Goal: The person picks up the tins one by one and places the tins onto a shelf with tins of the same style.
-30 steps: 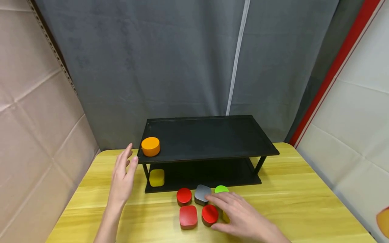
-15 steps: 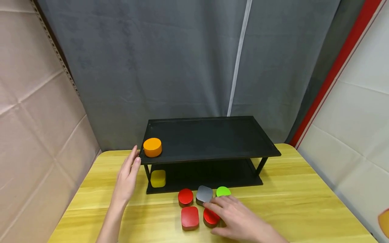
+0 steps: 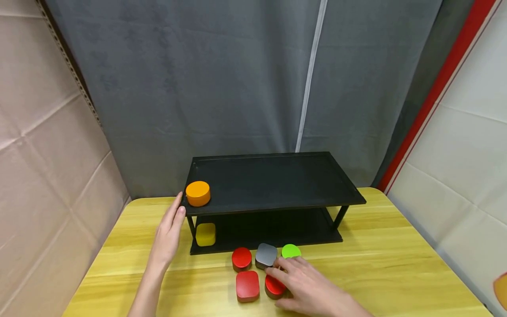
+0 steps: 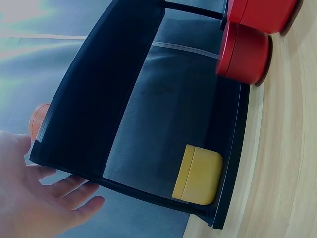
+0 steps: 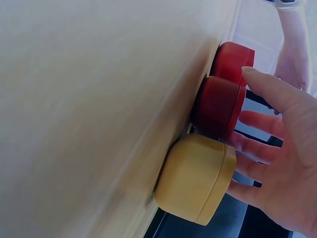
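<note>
A black two-tier rack (image 3: 269,180) stands at the back of the wooden table. My left hand (image 3: 166,240) has its fingers extended against the rack's left edge, beside a round orange box (image 3: 198,193) on the upper tier. A yellow box (image 3: 205,234) with rounded corners sits on the lower tier at the left. My right hand (image 3: 306,286) hovers over a round red box (image 3: 274,288), thumb and fingers spread around it without a visible grip. Under that hand, in the right wrist view, lies another yellow box (image 5: 195,178), which the hand hides from the head view.
Near the right hand stand a second round red box (image 3: 241,259), a square red box (image 3: 247,286), a grey box (image 3: 266,255) and a partly hidden green one (image 3: 291,251). A grey curtain (image 3: 237,79) hangs behind the table (image 3: 396,264), with pale panels on both sides.
My left hand has moved right until its fingers meet the rack's edge. My right hand has come lower and further over the round red box.
</note>
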Demonstrator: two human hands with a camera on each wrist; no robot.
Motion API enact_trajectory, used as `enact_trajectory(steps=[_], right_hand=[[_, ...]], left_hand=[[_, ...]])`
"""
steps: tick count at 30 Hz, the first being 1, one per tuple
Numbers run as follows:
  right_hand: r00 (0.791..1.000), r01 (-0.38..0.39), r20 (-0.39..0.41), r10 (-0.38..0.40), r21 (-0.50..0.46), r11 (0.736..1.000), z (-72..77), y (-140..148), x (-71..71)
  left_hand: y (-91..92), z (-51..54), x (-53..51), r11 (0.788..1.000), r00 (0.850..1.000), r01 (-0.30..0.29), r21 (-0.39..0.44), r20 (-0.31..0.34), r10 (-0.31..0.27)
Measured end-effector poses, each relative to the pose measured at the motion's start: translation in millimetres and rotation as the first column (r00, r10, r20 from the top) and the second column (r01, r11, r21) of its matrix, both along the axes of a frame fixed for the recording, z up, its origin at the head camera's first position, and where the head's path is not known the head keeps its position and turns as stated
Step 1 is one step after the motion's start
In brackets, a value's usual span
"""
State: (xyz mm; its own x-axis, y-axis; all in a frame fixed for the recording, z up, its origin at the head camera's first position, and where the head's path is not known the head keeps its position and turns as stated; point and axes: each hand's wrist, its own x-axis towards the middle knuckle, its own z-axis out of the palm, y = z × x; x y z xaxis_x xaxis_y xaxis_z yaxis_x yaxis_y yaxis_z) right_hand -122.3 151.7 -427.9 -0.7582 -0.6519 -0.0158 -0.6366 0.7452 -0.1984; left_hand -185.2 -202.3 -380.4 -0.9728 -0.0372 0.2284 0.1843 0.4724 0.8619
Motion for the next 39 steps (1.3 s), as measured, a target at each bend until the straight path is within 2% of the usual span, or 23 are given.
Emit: enact_trajectory(steps=[5,9,11,19,25,32,39], right_hand=[[0.998,-0.034,-0.058,0.034,-0.006,0.999,-3.5,-1,-1.4],[0.986,-0.08,-0.148,0.079,-0.006,0.997,-7.4,-1,-2.6],[0.982,-0.094,-0.166,0.093,0.0,0.996,-8.4,-2,-3.3],[0.989,-0.07,-0.129,0.073,0.028,0.997,-8.7,-5,-4.7],[0.993,-0.051,-0.107,0.053,0.013,0.999,-7.2,-6,-3.8],[0.987,-0.063,-0.149,0.06,-0.018,0.998,-2.2,-3,-2.8],[0.983,-0.082,-0.167,0.072,-0.055,0.995,13.0,-3,-3.3]], left_hand=[[0.8,-0.6,-0.3,1.0,1.0,0.001,-0.001,-0.001,-0.001],[0.9,-1.2,-1.2,1.0,1.0,0.002,-0.001,0.001,-0.002],[1.1,-1.3,-1.4,1.0,1.0,0.004,0.002,0.007,-0.004],[1.0,-2.0,-1.6,1.0,1.0,0.006,0.01,0.015,-0.007],[1.2,-2.4,-1.4,1.0,1.0,0.002,0.021,0.028,-0.003],[2.7,0.3,-0.6,0.999,0.998,0.001,0.036,0.065,-0.004],[1.5,1.1,0.7,0.999,0.997,-0.002,0.033,0.079,-0.001]])
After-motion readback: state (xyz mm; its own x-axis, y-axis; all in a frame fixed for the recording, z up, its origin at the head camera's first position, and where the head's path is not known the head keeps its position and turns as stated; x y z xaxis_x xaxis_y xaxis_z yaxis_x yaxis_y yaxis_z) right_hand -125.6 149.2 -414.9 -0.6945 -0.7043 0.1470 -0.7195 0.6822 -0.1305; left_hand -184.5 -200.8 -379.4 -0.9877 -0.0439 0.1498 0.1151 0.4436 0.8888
